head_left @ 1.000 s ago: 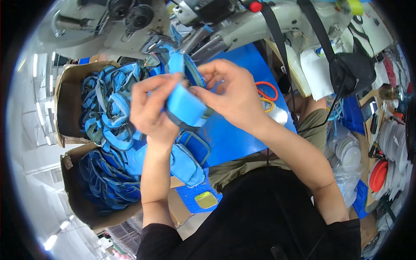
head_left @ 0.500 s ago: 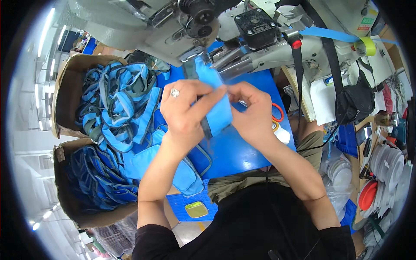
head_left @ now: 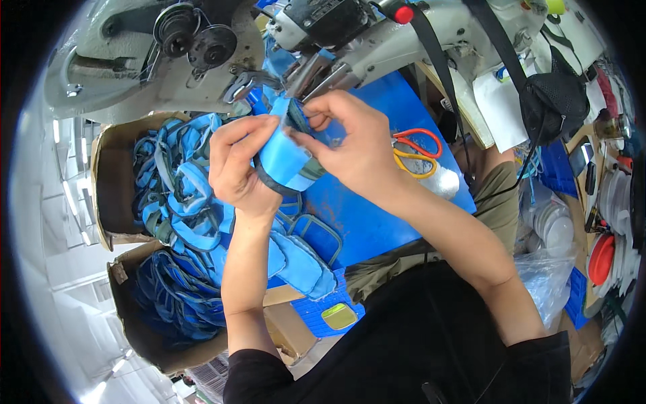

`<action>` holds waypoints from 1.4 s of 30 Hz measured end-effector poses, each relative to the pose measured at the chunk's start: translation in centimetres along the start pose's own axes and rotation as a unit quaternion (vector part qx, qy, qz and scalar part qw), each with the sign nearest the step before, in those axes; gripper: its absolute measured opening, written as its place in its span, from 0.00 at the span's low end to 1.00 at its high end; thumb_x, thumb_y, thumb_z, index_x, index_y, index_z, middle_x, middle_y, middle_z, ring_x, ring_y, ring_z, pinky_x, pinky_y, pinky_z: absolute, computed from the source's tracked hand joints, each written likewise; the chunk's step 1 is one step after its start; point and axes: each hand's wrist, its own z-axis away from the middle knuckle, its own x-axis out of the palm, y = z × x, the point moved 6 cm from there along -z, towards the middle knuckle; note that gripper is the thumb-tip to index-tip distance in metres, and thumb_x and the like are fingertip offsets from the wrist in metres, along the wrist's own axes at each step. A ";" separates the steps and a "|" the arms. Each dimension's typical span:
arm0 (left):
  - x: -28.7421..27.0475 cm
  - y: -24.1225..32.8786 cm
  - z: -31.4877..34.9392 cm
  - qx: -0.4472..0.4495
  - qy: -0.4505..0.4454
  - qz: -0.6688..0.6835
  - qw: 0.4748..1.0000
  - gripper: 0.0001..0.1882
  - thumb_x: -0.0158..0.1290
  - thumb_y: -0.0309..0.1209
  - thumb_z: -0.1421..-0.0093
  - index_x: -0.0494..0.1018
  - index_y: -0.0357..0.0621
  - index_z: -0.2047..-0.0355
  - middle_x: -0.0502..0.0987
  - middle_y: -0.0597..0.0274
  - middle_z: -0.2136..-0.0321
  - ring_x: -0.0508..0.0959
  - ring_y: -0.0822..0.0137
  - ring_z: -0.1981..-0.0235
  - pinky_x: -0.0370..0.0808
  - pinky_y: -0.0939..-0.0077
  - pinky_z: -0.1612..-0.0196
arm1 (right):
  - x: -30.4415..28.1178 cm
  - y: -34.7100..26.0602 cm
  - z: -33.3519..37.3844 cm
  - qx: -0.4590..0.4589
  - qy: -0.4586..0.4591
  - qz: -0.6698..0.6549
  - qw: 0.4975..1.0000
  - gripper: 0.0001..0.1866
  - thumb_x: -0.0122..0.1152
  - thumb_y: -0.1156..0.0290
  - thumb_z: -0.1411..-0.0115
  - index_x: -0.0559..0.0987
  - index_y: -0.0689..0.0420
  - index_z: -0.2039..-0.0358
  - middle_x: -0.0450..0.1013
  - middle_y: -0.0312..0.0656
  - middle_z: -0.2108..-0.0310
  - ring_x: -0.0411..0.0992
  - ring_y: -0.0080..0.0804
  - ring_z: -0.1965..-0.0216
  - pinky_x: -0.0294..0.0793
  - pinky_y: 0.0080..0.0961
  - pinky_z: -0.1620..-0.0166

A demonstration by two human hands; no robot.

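Note:
A light blue fabric piece with dark edging [head_left: 284,160] is held between both hands, just in front of the sewing machine's metal binding folder [head_left: 321,77]. My left hand [head_left: 241,160] pinches its left edge between thumb and fingers. On its other side my right hand [head_left: 346,138] grips the upper right edge, thumb and fingers closed on it. The cloth curves downward, and its upper end runs up toward the machine, where the exact contact is hidden. Scissors with red and yellow handles [head_left: 418,153] lie on the blue table [head_left: 377,215], right of my right hand.
Left of the table, one carton [head_left: 111,182] holds tangled blue strips [head_left: 185,178]; a nearer carton [head_left: 128,316] holds darker blue pieces. Blue fabric pieces [head_left: 303,269] overhang the table's near left edge. Black straps [head_left: 437,60] hang at the right. The grey sewing machine [head_left: 134,60] spans the far side.
The view has shifted, so the machine sits further up and left. Both hands have regripped the fabric piece, which is now turned and curled, and the scissors are more fully visible.

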 end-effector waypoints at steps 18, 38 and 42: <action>1.3 0.6 -1.9 0.114 -0.097 -0.109 0.983 0.13 0.65 0.32 0.53 0.85 0.50 0.65 0.83 0.69 0.68 0.83 0.65 0.63 0.69 0.69 0.55 | 0.1 0.2 -0.4 0.067 0.013 -0.056 0.996 0.13 0.74 0.82 0.51 0.81 0.62 0.64 0.81 0.42 0.69 0.82 0.28 0.68 0.81 0.24 0.63; 1.0 1.8 -0.1 0.114 -0.071 -0.104 0.985 0.17 0.68 0.32 0.58 0.86 0.52 0.64 0.80 0.69 0.69 0.82 0.65 0.63 0.68 0.70 0.56 | 0.2 1.1 0.4 0.037 0.014 -0.018 0.999 0.13 0.76 0.79 0.50 0.81 0.60 0.64 0.80 0.42 0.69 0.80 0.30 0.70 0.79 0.25 0.65; 1.1 1.8 -0.2 0.105 -0.071 -0.095 0.987 0.15 0.67 0.32 0.57 0.86 0.53 0.64 0.80 0.71 0.69 0.82 0.65 0.64 0.68 0.69 0.56 | 0.0 1.0 0.0 0.096 -0.025 -0.047 0.994 0.13 0.74 0.79 0.49 0.83 0.61 0.63 0.82 0.41 0.70 0.81 0.26 0.71 0.80 0.23 0.65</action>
